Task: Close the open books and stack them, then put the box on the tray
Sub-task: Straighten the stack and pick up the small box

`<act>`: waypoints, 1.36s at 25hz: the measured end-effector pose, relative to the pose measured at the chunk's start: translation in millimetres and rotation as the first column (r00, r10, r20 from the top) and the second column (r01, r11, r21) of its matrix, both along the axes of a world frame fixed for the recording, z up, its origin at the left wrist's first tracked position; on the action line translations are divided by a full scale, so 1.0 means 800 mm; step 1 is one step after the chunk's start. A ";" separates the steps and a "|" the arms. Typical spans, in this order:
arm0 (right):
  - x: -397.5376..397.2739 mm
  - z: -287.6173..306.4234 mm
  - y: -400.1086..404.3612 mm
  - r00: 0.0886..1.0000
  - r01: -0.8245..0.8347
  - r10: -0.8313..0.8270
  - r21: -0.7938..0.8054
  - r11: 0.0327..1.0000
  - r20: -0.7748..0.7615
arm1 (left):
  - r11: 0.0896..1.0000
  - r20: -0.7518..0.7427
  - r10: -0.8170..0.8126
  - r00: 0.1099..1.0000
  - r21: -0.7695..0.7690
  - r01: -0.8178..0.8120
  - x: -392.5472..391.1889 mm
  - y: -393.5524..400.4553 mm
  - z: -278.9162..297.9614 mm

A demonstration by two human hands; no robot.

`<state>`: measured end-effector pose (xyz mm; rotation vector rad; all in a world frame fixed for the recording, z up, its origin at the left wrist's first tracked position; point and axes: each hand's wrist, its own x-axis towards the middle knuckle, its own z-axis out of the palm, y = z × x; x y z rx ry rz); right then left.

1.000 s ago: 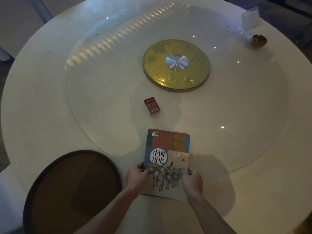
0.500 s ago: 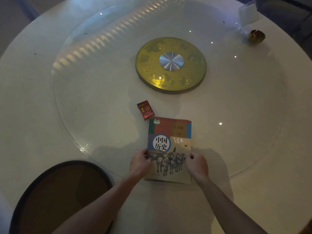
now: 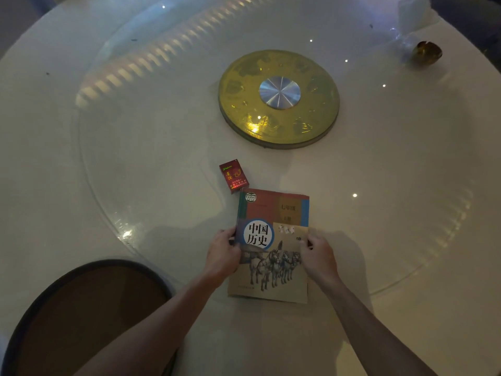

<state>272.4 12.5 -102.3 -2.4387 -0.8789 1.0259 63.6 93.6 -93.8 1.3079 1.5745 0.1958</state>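
Observation:
A closed stack of books point(image 3: 272, 213) lies on the white round table, its top cover showing horses and Chinese characters. My left hand point(image 3: 222, 255) grips the stack's left edge and my right hand point(image 3: 320, 256) grips its right edge. A small red box point(image 3: 233, 175) lies flat just beyond the stack's far left corner, almost touching it. The dark round tray point(image 3: 89, 310) with a brown inside sits at the near left, apart from the books.
A glass turntable point(image 3: 162, 158) covers the table's middle, with a gold disc point(image 3: 311, 123) and silver hub at its centre. A small brown bowl point(image 3: 427, 52) and a clear item stand at the far right edge.
Both hands have slid the book stack away from me, up onto the glass turntable, until its far corner sits next to the red box. My grip has shifted up the sides.

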 end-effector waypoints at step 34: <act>-0.330 0.038 0.133 0.783 -0.076 0.116 0.090 0.993 -0.611 | 0.870 0.190 0.450 0.873 0.131 -0.476 -0.261 0.029 0.037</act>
